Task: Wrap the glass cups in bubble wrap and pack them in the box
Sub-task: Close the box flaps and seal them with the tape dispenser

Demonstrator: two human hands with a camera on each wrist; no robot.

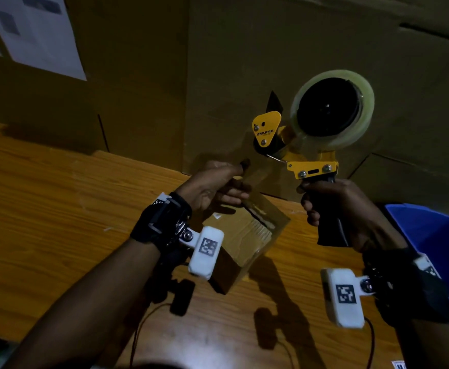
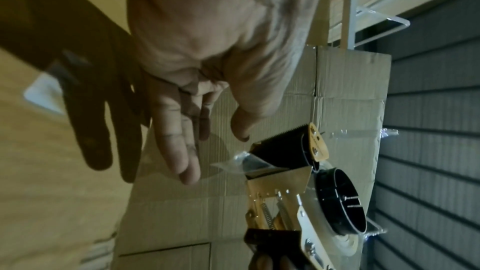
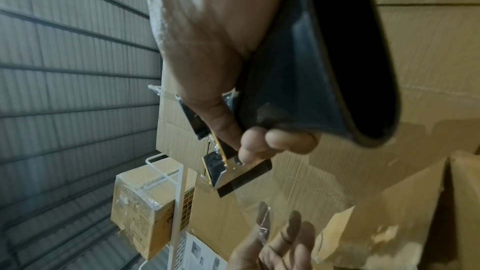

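A small cardboard box (image 1: 247,235) stands on the wooden table (image 1: 44,209), its top seam covered with clear tape. My right hand (image 1: 332,206) grips the black handle (image 3: 324,69) of a yellow tape dispenser (image 1: 311,145), held up above and behind the box. My left hand (image 1: 218,187) hovers over the box just left of the dispenser's blade, fingers (image 2: 182,151) straight and spread. A loose end of clear tape (image 2: 228,164) sticks out from the dispenser close to those fingertips. No glass cup or bubble wrap shows in any view.
Large cardboard cartons (image 1: 244,62) form a wall right behind the table, one with a white paper sheet (image 1: 36,30) on it. A blue bin (image 1: 436,235) sits at the right edge. Thin cables (image 1: 143,323) trail over the near table.
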